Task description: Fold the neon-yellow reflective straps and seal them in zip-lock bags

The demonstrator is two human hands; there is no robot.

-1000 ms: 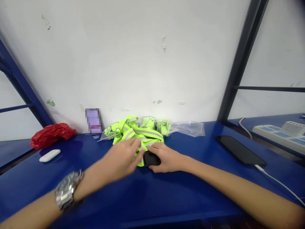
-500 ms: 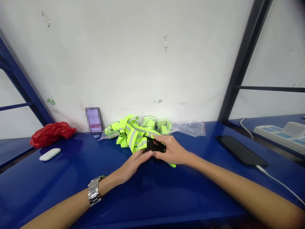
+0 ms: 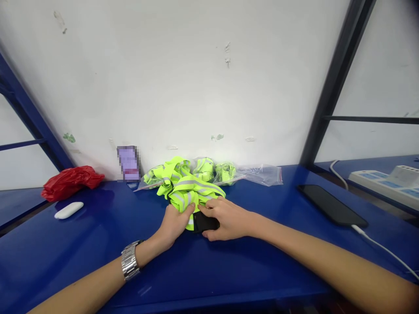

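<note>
A tangle of fluorescent yellow reflective strap (image 3: 199, 187) with silver-grey stripes lies at the middle of the table. At its near end is a black plastic buckle (image 3: 205, 223). My left hand (image 3: 173, 222) is closed on the strap just left of the buckle, its thumb pressed on the webbing. From the right, my right hand (image 3: 231, 218) holds the buckle, fingers over its far side and thumb at its near edge. Part of the buckle is hidden by the fingers.
Bagged rolls of similar strap (image 3: 225, 172) and a clear plastic bag (image 3: 262, 175) lie by the wall. A red bag (image 3: 72, 181) and white case (image 3: 69, 210) sit left; a phone (image 3: 129, 163) leans behind. Right are a charging phone (image 3: 330, 205) and power strip (image 3: 379, 183).
The buckle has come nearer and slightly left, turned flatter, with my right hand on it. My left hand has shifted left and closed on the strap. Some strap has shifted.
</note>
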